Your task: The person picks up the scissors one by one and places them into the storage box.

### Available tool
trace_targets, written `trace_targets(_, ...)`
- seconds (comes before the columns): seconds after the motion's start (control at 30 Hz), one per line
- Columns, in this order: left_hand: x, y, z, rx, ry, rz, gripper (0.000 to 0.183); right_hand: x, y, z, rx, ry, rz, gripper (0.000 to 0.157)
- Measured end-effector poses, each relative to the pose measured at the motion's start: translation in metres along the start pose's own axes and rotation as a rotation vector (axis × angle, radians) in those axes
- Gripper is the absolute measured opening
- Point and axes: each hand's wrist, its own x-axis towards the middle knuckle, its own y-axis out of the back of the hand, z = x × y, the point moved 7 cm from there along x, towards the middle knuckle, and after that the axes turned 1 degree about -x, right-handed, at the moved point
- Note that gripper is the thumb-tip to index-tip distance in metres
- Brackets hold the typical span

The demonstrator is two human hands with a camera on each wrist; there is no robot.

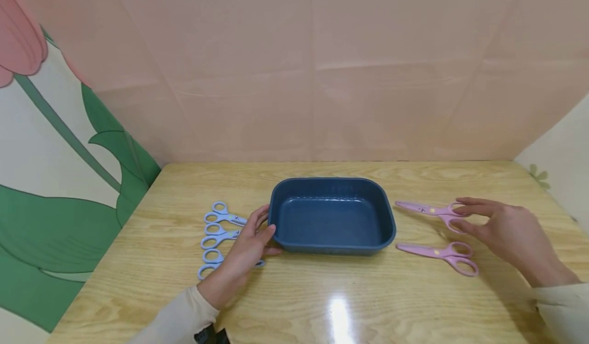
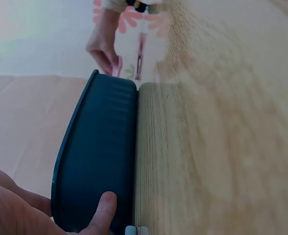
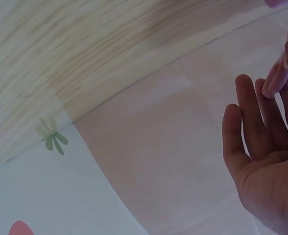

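Note:
A dark blue rectangular basin (image 1: 332, 246) sits on the wooden table. My left hand (image 1: 250, 244) grips its left end; the left wrist view shows a finger (image 2: 104, 210) against the basin's outer wall. On the right, my right hand (image 1: 511, 231) pinches the handle loops of pink scissors (image 1: 425, 209), whose blades point left toward the basin. They appear tilted slightly off the table, with a shadow below. A second pair of pink scissors (image 1: 434, 251) lies nearer me, blades also to the left. In the right wrist view, the held pink handle (image 3: 276, 81) shows between the fingers.
Three pairs of blue scissors (image 1: 220, 236) lie in a column left of the basin, their blades partly hidden by my left hand and forearm. A pink-covered wall (image 1: 313, 104) rises behind the table (image 1: 294, 303). A flower-patterned panel (image 1: 64, 180) stands at the left.

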Motion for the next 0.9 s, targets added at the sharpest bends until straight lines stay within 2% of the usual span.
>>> trace_targets(0.5, 0.001, 0.002, -0.002, -0.009, 0.030, -0.006, 0.050, 0.001, 0.008, -0.006, 0.000, 0.000, 0.065, 0.030)
trace_targets(0.7, 0.002, 0.002, 0.000, -0.003, 0.013, -0.008, 0.051, 0.000, 0.016, -0.007, 0.031, -0.028, 0.092, 0.035)
trace_targets(0.9, 0.002, 0.002, 0.001, -0.003, 0.002, -0.014, 0.051, 0.000, 0.018, -0.009, 0.022, -0.025, 0.089, 0.033)
